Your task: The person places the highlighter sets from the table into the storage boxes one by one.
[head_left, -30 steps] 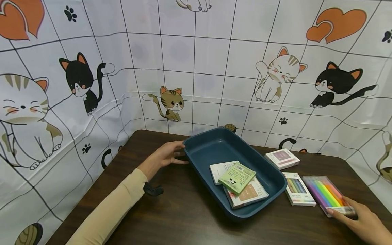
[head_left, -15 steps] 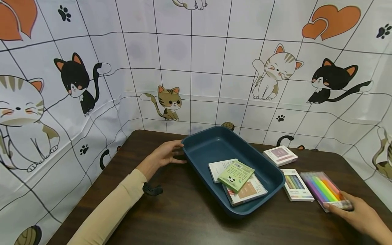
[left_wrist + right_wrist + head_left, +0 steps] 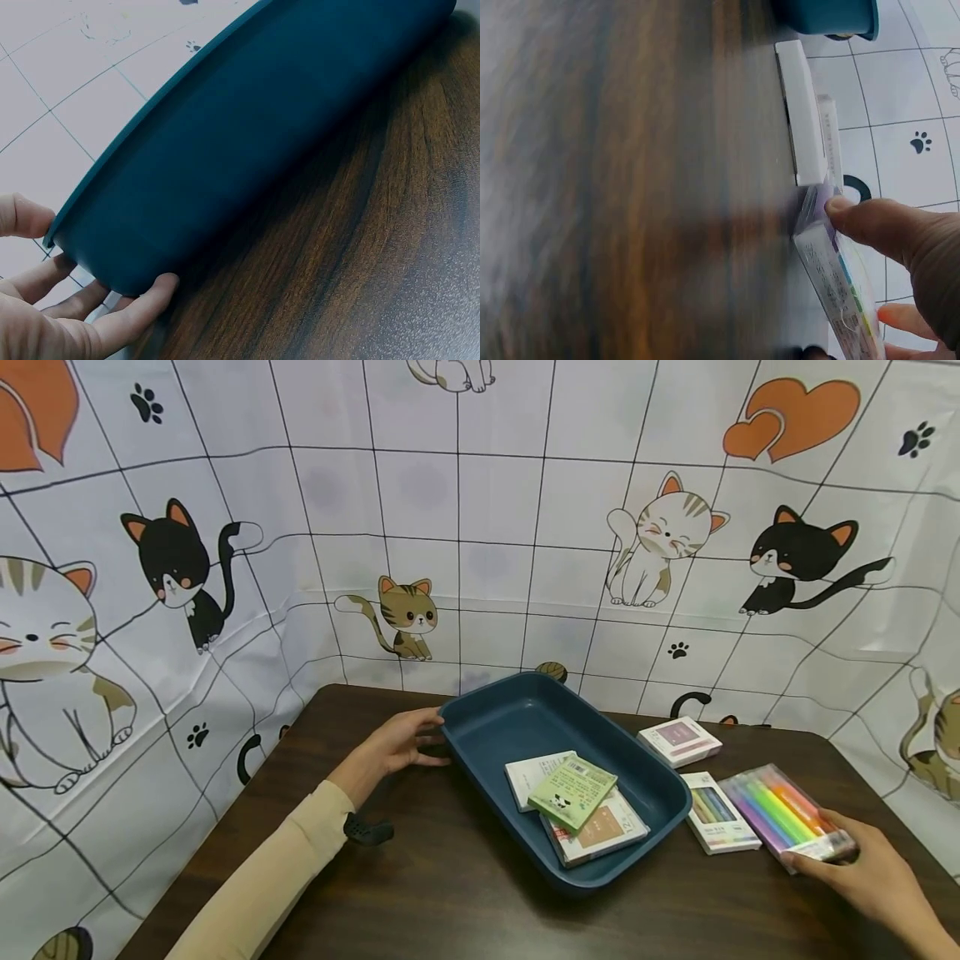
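Note:
My left hand reaches to the far-left corner of a dark blue plastic tub. In the left wrist view, its fairly straight, spread fingers touch the tub's outer wall and rim. A green box lies in the tub across two white boxes, one with a tan panel. Over at the right, my right hand pinches the near end of a clear pack of rainbow-coloured pens. The right wrist view shows this pen pack tilted, thumb on one face, fingers behind.
Left of the pen pack lies a white box with a coloured-pencil picture, close by the tub. Behind it sits a white box with a pinkish panel. A cat-print sheet rises behind the brown table.
The camera view has shifted slightly, moving everything left in frame. My right hand has moved the pen pack a little left, closer to the coloured-pencil box. The left hand stays at the tub.

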Motion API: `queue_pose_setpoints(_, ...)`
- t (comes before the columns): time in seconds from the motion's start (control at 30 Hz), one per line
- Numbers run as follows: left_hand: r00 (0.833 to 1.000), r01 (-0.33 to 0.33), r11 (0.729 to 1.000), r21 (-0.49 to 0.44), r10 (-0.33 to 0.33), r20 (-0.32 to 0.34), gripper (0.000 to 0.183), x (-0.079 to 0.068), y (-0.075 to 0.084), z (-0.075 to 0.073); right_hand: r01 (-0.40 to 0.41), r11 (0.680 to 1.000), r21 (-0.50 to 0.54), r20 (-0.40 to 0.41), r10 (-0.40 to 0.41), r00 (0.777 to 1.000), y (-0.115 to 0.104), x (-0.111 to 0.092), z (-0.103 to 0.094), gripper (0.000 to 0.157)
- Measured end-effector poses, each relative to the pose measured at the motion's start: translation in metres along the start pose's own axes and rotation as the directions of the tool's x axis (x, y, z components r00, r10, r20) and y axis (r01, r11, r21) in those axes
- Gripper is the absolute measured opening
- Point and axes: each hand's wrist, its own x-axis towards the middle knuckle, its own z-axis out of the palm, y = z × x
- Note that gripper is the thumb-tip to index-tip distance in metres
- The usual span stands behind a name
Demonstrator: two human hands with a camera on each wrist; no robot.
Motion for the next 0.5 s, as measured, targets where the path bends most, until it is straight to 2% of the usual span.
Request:
queue_pose_setpoints(0.23,1.0,-0.01,1.0,0.003,0.01,-0.002,0.041,0.0,-0.001,-0.001,-0.03,0.998,0.057,-0.017,0.031,0.999,-0.009,-0.003,-0.002,0.09)
queue_pose_setpoints(0.4,1.0,-0.006,1.0,0.009,0.006,0.0,0.042,0.0,-0.001,-0.001,-0.114,0.984,0.135,0.029,0.111,0.993,-0.013,-0.005,-0.002,0.093)
queue_pose_setpoints(0.5,1.0,-0.006,1.0,0.01,0.006,0.003,0.042,-0.001,-0.002,-0.001,-0.19,0.96,0.206,0.079,0.177,0.981,-0.014,-0.006,-0.003,0.097)
